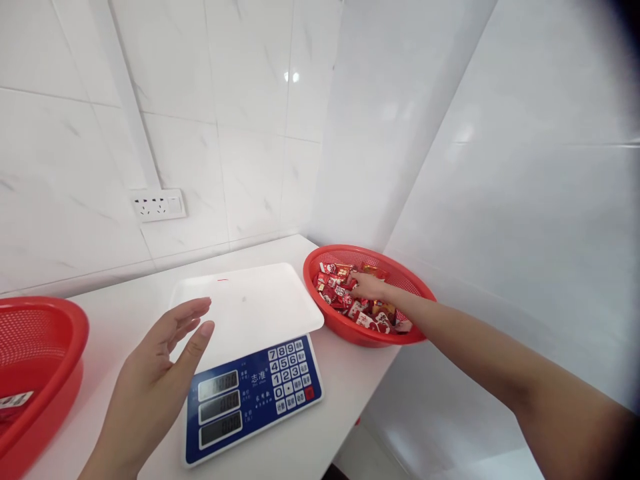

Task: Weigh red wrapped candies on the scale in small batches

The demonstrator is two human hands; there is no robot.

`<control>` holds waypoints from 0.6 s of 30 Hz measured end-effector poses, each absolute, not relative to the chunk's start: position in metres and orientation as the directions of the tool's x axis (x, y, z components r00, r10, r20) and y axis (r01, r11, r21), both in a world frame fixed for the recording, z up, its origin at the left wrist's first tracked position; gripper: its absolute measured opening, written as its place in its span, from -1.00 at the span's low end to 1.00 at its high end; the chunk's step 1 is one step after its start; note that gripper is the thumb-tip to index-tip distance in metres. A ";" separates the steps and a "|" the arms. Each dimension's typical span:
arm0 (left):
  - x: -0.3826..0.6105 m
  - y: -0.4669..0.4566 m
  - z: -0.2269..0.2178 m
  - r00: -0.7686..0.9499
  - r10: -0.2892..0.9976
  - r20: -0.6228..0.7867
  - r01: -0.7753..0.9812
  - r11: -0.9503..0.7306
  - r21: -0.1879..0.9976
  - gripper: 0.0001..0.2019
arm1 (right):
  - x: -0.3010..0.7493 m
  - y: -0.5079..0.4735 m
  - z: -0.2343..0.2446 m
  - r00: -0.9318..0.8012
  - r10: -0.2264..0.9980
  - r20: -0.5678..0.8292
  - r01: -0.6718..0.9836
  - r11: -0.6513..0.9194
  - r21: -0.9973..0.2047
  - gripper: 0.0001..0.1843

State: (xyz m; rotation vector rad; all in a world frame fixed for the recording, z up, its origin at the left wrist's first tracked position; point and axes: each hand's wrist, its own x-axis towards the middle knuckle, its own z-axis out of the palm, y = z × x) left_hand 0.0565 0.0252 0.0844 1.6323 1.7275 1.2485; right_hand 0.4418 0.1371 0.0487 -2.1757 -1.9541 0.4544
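My left hand is open, fingers and thumb apart with nothing between them. It hovers by the left side of a digital scale with a white weighing pan, a blue keypad panel and three small displays. Nothing lies on the pan except a short red mark. To the right stands a red plastic basket with several small red-wrapped candies in it. My right hand reaches into this basket, fingers curled down among the candies. Its fingertips are partly hidden, so what they pinch cannot be made out.
Another red basket stands at the left edge, with a small white-labelled packet inside. The white table meets a tiled wall with a socket. A pale wall rises close on the right.
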 end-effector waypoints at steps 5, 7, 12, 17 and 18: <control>0.059 0.024 0.086 -0.186 0.951 0.249 0.532 -0.116 0.839 -0.52 | 0.455 0.139 0.081 0.164 0.986 -0.003 0.885 -0.148 -0.442 -0.81; 0.060 0.022 0.086 -0.162 0.955 0.249 0.539 -0.126 0.833 -0.53 | 0.455 0.139 0.089 0.198 0.980 0.033 0.866 -0.159 -0.473 -0.80; 0.060 0.023 0.083 -0.142 0.955 0.262 0.555 -0.143 0.819 -0.55 | 0.417 0.140 0.105 0.153 0.987 0.046 0.731 -0.082 -0.677 -0.76; 0.058 0.028 0.077 -0.063 0.963 0.261 0.588 -0.176 0.790 -0.60 | 0.332 0.138 0.118 -0.134 0.987 -0.083 0.388 -0.025 -0.921 -0.74; 0.056 0.029 0.075 -0.040 0.965 0.258 0.613 -0.180 0.769 -0.61 | 0.315 0.138 0.118 -0.203 0.974 -0.104 0.388 -0.018 -0.922 -0.72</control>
